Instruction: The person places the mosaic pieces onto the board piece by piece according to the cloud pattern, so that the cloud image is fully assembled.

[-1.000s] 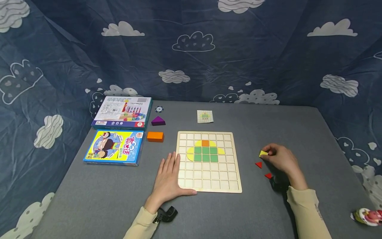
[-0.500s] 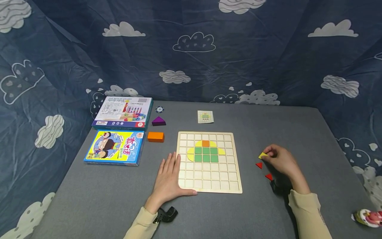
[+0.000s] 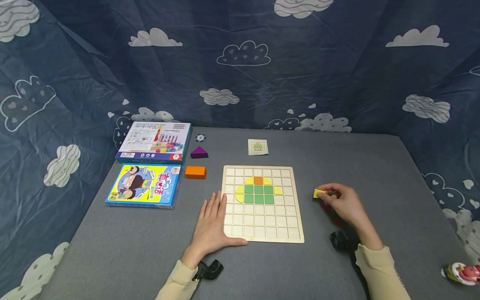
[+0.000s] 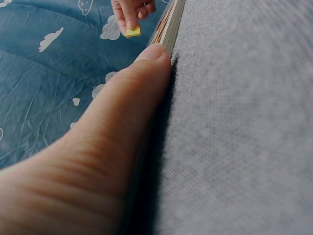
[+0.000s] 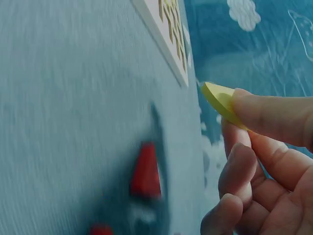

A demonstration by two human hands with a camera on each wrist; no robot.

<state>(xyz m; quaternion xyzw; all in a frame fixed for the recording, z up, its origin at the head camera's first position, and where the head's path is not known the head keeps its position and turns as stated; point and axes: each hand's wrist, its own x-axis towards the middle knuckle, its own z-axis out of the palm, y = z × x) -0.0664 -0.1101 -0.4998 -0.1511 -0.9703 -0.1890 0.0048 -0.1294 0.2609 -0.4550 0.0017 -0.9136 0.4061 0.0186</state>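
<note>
While my left hand (image 3: 211, 225) is lying flat with its fingers straight against the near left corner of the wooden grid board (image 3: 262, 233) on the grey table (image 3: 123, 250), my right hand (image 3: 342, 203) is pinching a small yellow piece (image 3: 318, 193) in its fingers, lifted above the table just right of the board, over two red triangles (image 5: 145, 171).

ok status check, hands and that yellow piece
Left hand flat, steadying grid board. Right hand pinches yellow piece, lifted off table, right of board. Nothing between piece and board.
</note>
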